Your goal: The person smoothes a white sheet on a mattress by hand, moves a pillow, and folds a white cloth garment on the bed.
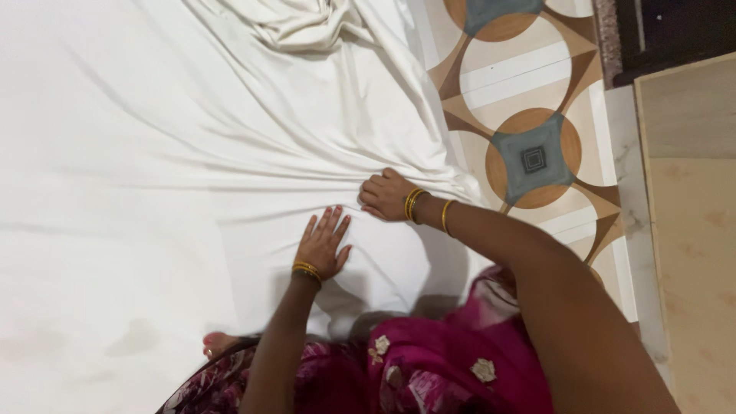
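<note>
Two hands on white bedsheet point(153, 153). Left hand point(322, 244) open, fingers spread, palm flat on smooth cloth. Right hand point(386, 195) clenched, gripping a bunch of sheet just beside left fingertips; creases fan outward from it. Gold bangles point(414, 204) on both wrists. Patterned floor tile point(529, 157) beyond right hand, glossy, circles and squares.

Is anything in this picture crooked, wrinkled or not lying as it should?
Yes. The white cloth sheet is not smooth: creases fan out from where the right hand grips it, and it lies bunched at the top. The left hand presses it flat.
</note>
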